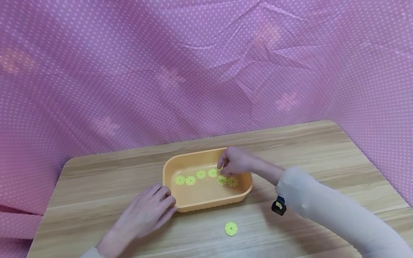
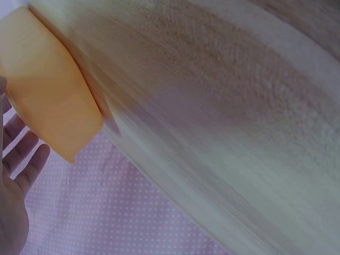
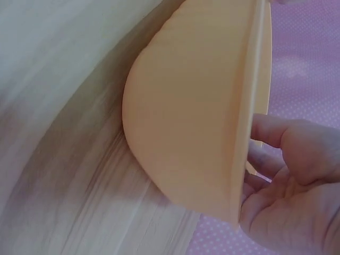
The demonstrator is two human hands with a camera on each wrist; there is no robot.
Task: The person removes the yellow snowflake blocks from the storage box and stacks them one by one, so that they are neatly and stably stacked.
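An orange-yellow plastic basin (image 1: 203, 204) stands on the wooden table. On its floor several flat yellow-green flower-shaped pieces (image 1: 200, 174) lie in an uneven row. My left hand (image 1: 148, 210) rests with loosely bent fingers against the basin's left end; in the left wrist view its spread fingers (image 2: 33, 163) reach along the rim. Over the right part of the basin, my right hand (image 1: 235, 161) dips inside with bent fingers, pinching a yellow-green flower piece at the fingertips. From the right wrist, the basin wall (image 3: 186, 106) hides those fingertips. Another flower piece (image 1: 230, 229) lies on the table in front.
The wooden table (image 1: 114, 173) has rounded far corners. Pink dotted cloth (image 1: 195, 66) hangs behind it and down both sides. A small black device (image 1: 279, 205) is worn at the right wrist, by the pale sleeve.
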